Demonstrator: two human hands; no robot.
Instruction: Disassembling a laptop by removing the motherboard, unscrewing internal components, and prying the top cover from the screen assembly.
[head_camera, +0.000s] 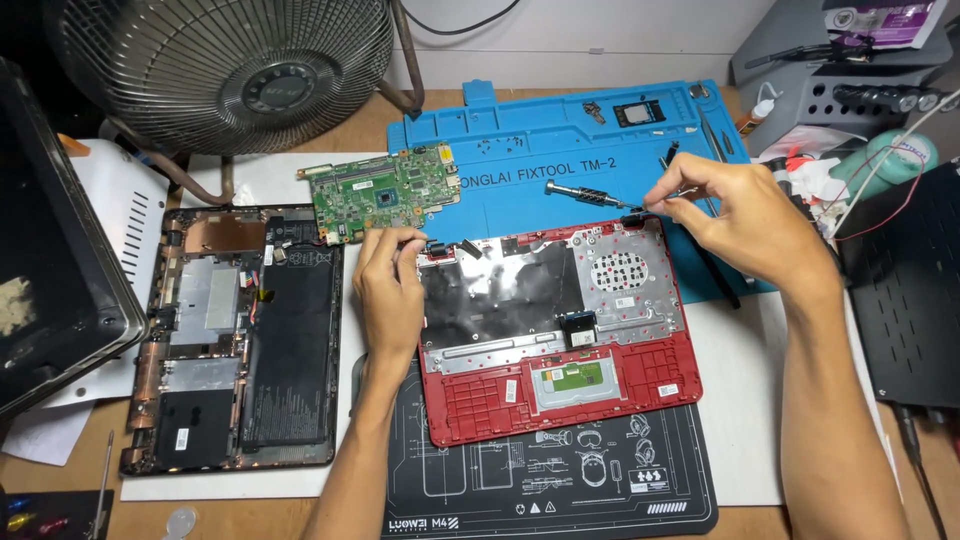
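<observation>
A red laptop palmrest shell (660, 372) lies inside-up in front of me, with its grey keyboard backing and touchpad board showing. My left hand (390, 290) grips the shell's upper left corner, fingers curled over the edge. At the upper right corner, my right hand (750, 215) pinches a thin metal tool (650, 200) whose tip touches the shell's hinge area. A small screwdriver (585, 192) lies on the blue mat just above the shell.
A green motherboard (385, 190) rests at the shell's upper left. A black laptop base with battery (290, 340) lies left. Blue work mat (540, 140) behind, black mat (560, 490) in front. Fan (230, 60) at back left, black case (900, 290) at right.
</observation>
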